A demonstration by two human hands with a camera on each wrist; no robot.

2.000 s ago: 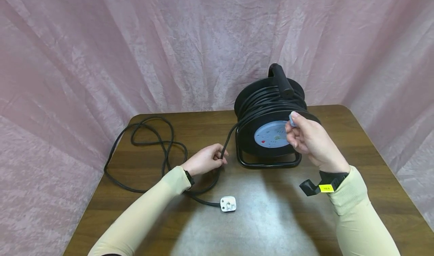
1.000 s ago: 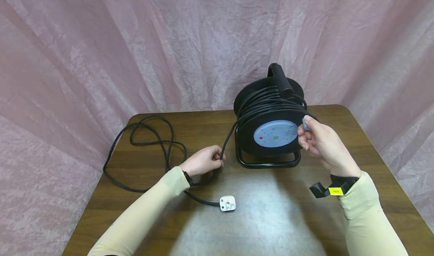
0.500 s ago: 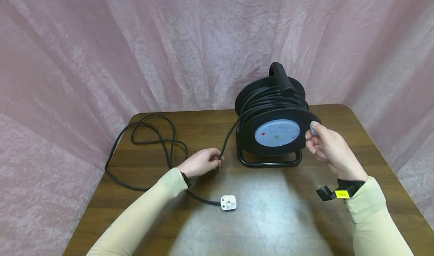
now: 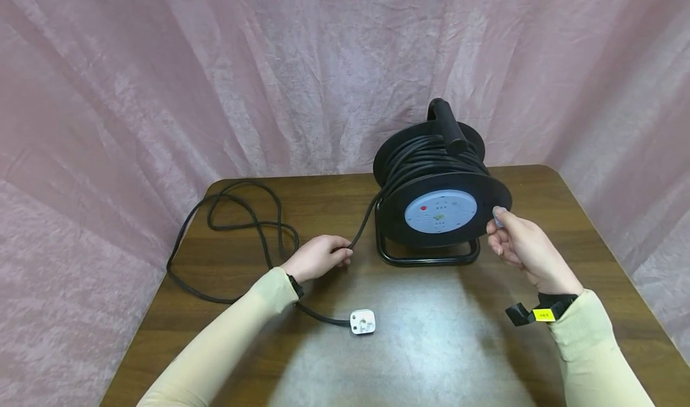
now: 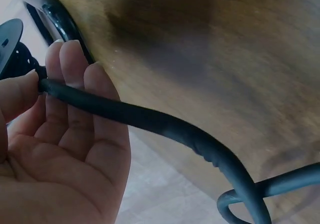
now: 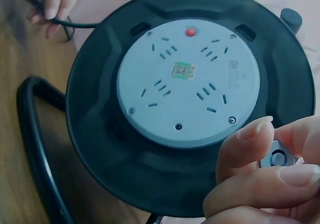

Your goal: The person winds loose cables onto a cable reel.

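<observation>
Well inside table edges (image 4: pixel 323 177), cable (image 5: pixel 160 122) pinched in left hand (image 4: pixel 319 256), knob (image 6: pixel 278 158) in right hand (image 4: pixel 521 243)

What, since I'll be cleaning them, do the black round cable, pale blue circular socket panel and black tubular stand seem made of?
Black round cable: probably rubber or soft plastic; matte, bending smoothly. Pale blue circular socket panel: likely hard plastic; satin, evenly coloured. Black tubular stand: perhaps painted metal; glossy, with highlight streaks.

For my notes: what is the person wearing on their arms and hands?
Long pale yellow sleeves, right cuff ribbed. On the left, a black band; on the right, a black strap with a black attachment and yellow label. Left hand and right hand are ungloved.
</observation>
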